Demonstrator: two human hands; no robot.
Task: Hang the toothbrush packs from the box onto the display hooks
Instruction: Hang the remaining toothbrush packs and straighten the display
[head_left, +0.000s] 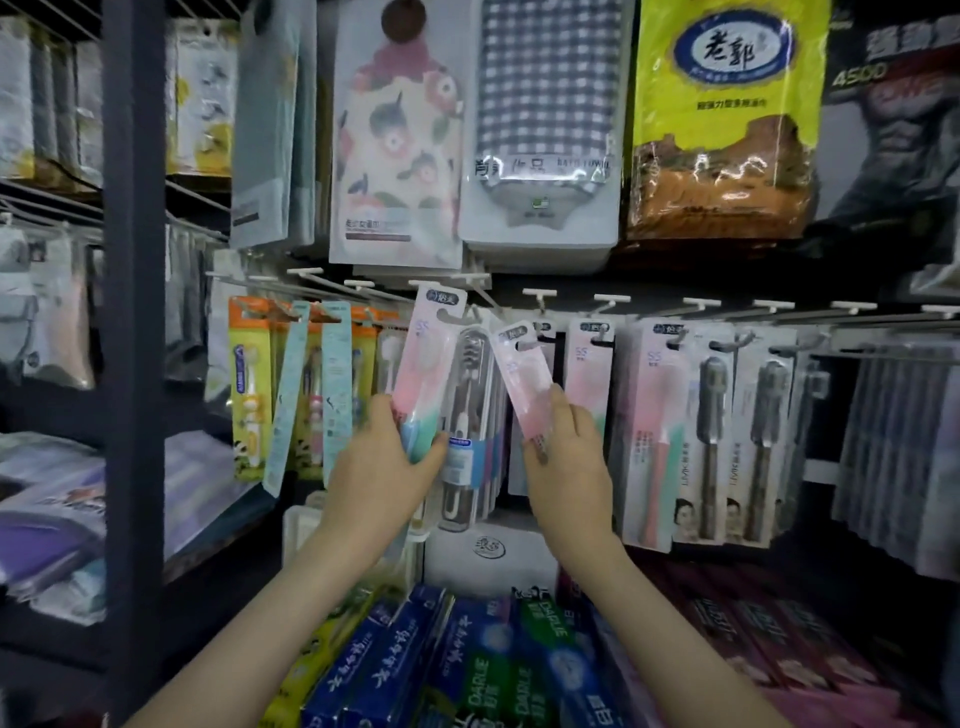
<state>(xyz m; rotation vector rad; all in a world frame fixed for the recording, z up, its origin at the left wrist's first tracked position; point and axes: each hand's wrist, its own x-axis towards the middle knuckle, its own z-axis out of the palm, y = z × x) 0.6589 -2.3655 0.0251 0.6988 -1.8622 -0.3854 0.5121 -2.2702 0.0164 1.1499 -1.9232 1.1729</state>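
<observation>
Hanging step, toothbrush row.
Left fingers (387, 415) gripping upright toothbrush pack (423, 364); right fingers (563, 405) pinching tilted toothbrush pack (519, 364), hang-hole above those fingers, beside display hook (488, 304). Risk: skewed hole missing hook tip, pack slipping free.

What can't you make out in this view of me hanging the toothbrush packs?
Head view:
- Left-hand pack, gripped by the left hand: whether its slot is on the hook; the card overlaps it.
- Right-hand pack, in the right hand: print blurred; lower end under the fingers.
- Toothpaste boxes: cut off by the bottom edge.
- Supply box: not in view.
</observation>
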